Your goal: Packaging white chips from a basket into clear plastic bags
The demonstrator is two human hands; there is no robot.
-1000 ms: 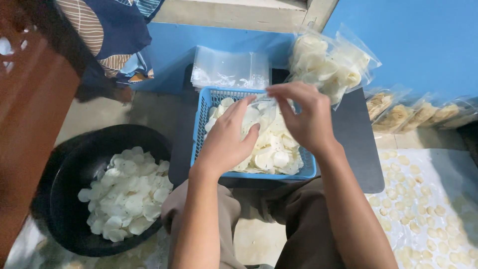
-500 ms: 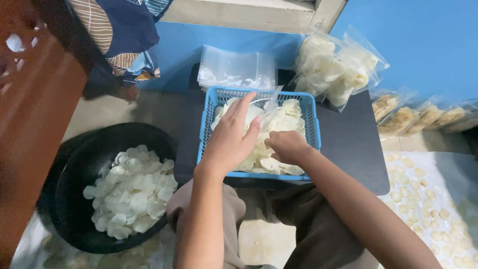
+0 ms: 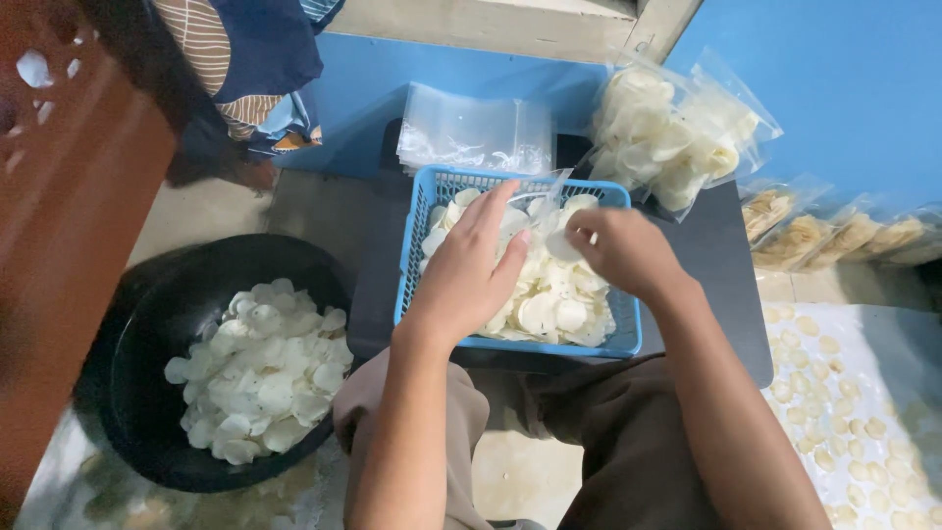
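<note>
- Both hands work inside a blue plastic basket (image 3: 440, 257) of pale round chips (image 3: 549, 309), which sits on a dark counter (image 3: 724, 294) above the person's lap.
- Left hand (image 3: 471, 280): fingers loosely extended and close together, lying flat over the left half of the chip heap; fingertips touch the mouth of a thin clear bag (image 3: 545, 191) that stands up in the basket. Whether it pinches the bag film cannot be told.
- Right hand (image 3: 623, 250): curled, thumb and forefinger pinched on a single pale chip (image 3: 562, 245), held just beside the left fingertips at the bag's opening.
- Chips in basket: white to cream discs, piled loosely, filling most of the basket floor.
- Black round tub (image 3: 147, 393): on the floor to the left of the counter, holding a further heap of the same chips (image 3: 260, 368).
- Stack of empty clear bags (image 3: 476, 132): flat on the counter, just behind the basket.
- Filled clear bags of chips (image 3: 672, 132): behind and to the right of the basket, leaning at the blue wall (image 3: 844, 79).
- Smaller bags of darker, yellowish pieces (image 3: 824, 231): in a row at the far right.
- White sheet with scattered round pieces (image 3: 863, 393): on the floor at lower right.
- Patterned cloth (image 3: 250, 59): upper left, well apart from the hands.
</note>
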